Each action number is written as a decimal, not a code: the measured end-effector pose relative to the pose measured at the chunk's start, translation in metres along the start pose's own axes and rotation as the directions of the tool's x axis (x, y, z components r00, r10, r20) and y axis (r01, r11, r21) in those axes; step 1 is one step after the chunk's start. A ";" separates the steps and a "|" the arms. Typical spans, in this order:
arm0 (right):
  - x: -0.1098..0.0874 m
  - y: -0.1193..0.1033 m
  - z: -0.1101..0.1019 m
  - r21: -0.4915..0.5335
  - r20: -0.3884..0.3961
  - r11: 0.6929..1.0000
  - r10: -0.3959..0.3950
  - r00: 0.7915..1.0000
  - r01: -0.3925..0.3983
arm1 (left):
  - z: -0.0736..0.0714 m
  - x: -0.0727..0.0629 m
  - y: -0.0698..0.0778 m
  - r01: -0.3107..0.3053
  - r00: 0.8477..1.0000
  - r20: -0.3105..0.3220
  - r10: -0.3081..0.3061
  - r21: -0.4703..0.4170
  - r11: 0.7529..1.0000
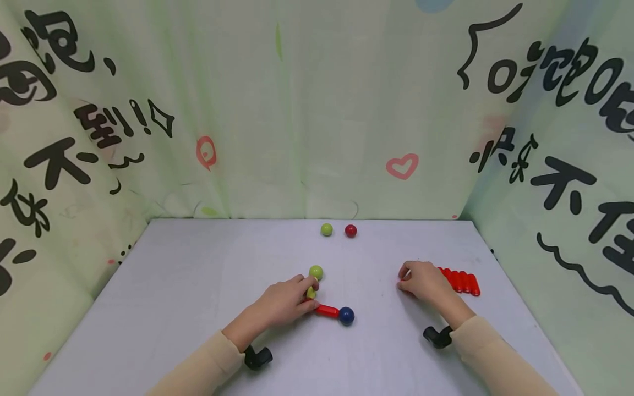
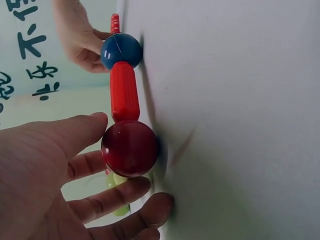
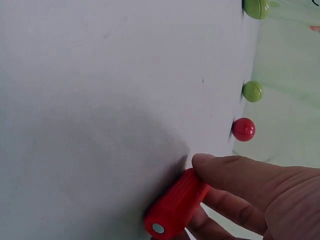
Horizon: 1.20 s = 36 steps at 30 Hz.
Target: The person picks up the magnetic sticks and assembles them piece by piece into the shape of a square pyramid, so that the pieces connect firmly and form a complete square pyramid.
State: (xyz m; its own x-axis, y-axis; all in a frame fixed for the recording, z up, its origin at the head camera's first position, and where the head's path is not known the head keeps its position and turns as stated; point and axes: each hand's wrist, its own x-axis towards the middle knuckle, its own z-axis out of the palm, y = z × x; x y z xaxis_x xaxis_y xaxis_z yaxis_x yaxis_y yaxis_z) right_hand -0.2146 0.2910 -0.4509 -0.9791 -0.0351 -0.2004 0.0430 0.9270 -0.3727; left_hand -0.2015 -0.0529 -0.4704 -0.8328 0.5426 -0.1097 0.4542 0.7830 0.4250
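Note:
My left hand point(image 1: 283, 302) holds a dark red ball point(image 2: 131, 149) between thumb and fingers, low over the white table. The ball joins a red magnetic rod point(image 1: 327, 311), whose other end meets a dark blue ball point(image 1: 346, 316). A yellow-green rod point(image 1: 311, 292), partly covered by the left fingers, leads to a green ball point(image 1: 316, 271). Farther right, my right hand point(image 1: 423, 281) pinches another red magnetic rod point(image 3: 176, 205) with a round silvery end. Several red rods point(image 1: 462, 281) lie side by side just right of that hand, partly hidden by it.
Toward the table's back edge sit a loose green ball point(image 1: 326, 229) and a red ball point(image 1: 350, 230). Printed curtains point(image 1: 307, 110) enclose the white table point(image 1: 198, 264) at the back and sides. A black wrist camera point(image 1: 258, 358) hangs under the left wrist, with another point(image 1: 438, 336) under the right.

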 end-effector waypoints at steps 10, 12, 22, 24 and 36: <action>0.010 -0.026 0.016 0.013 -0.087 0.992 -0.128 0.988 0.129 | 0.003 0.001 -0.001 0.018 1.000 -0.021 -0.019 -0.017 1.000; 0.014 -0.033 0.018 0.050 -0.079 0.989 -0.132 0.988 0.136 | 0.003 0.001 0.000 0.020 1.000 -0.023 -0.021 -0.018 1.000; 0.030 -0.068 0.035 0.123 -0.028 0.984 -0.129 0.991 0.132 | 0.005 0.002 0.004 0.036 0.999 -0.011 -0.036 -0.021 0.999; 0.032 -0.075 0.038 0.121 -0.030 0.982 -0.145 0.989 0.147 | 0.005 0.001 0.005 0.043 0.999 -0.011 -0.043 -0.022 0.999; 0.036 -0.112 0.049 0.111 -0.006 0.968 -0.227 0.974 0.227 | 0.006 0.000 0.006 0.035 0.999 -0.016 -0.035 -0.037 0.999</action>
State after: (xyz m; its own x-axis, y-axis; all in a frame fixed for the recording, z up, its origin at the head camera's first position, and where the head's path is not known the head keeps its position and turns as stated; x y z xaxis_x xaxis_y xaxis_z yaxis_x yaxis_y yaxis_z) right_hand -0.2447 0.1680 -0.4610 -0.9644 -0.2426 -0.1047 -0.1582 0.8474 -0.5069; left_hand -0.1966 -0.0465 -0.4732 -0.8532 0.5098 -0.1102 0.4132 0.7897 0.4535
